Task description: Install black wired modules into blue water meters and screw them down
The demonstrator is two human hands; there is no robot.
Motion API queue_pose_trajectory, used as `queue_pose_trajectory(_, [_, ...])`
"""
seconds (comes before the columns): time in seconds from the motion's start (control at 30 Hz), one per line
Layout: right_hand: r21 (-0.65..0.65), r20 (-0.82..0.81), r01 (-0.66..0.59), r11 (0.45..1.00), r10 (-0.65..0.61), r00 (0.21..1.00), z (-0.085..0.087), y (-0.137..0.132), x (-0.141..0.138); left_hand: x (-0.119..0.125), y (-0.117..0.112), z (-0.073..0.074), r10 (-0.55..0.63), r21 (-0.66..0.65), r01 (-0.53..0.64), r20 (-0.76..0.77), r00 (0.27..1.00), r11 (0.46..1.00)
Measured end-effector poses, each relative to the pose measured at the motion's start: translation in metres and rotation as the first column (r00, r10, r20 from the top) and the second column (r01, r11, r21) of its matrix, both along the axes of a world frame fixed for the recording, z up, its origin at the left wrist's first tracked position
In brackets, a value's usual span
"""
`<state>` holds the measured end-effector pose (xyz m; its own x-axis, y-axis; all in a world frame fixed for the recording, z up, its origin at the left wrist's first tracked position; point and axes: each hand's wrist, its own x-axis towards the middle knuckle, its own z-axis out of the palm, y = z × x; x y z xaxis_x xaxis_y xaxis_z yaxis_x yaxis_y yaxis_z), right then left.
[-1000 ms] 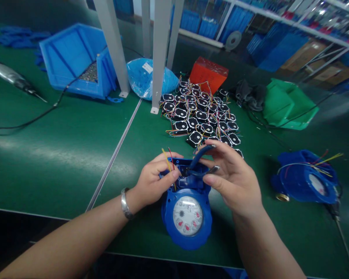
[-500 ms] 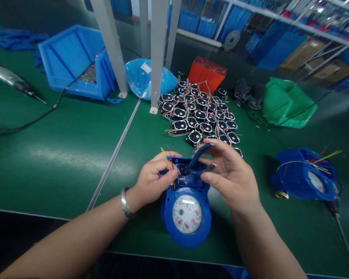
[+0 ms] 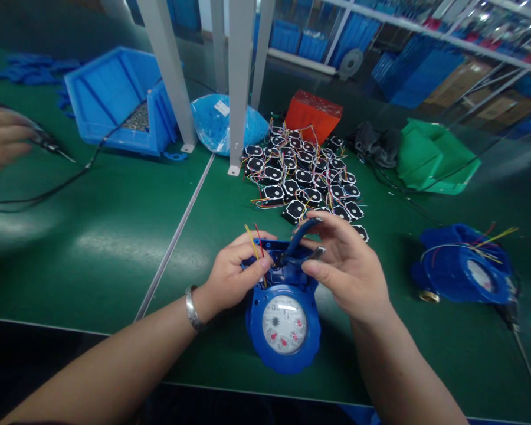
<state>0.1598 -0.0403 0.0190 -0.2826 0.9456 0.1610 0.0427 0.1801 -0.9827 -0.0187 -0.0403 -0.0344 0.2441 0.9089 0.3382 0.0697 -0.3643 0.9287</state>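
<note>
At the blue meter [image 3: 284, 323], the left hand [image 3: 235, 271] bends (I can't tell its grip); the curled right hand [image 3: 356, 268] holds a cable [image 3: 296, 239].

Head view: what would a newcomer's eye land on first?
Probably the blue meter with its white dial, low centre, with the left hand and right hand at its open compartment. Next, the spread of black modules with coloured wires behind it. Then another person's blurred hand at the left edge, by a pointed tool.
</note>
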Motion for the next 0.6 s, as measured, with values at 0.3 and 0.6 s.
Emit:
queue_pose_trajectory(0.3, [0.067,0.031,0.006,0.998,-0.008,0.999,0.0004,0.0000,-0.0017,0.0008,-0.0004,0.0004,0.002,0.019,-0.002,0.010,1.000,1.000])
queue_pose_trajectory(0.6, [0.073,0.049,0.018,0.997,-0.022,0.999,-0.0051,0.0004,0.0000,0.0007,-0.0007,0.0002,-0.008,0.013,0.008,0.009,1.000,1.000])
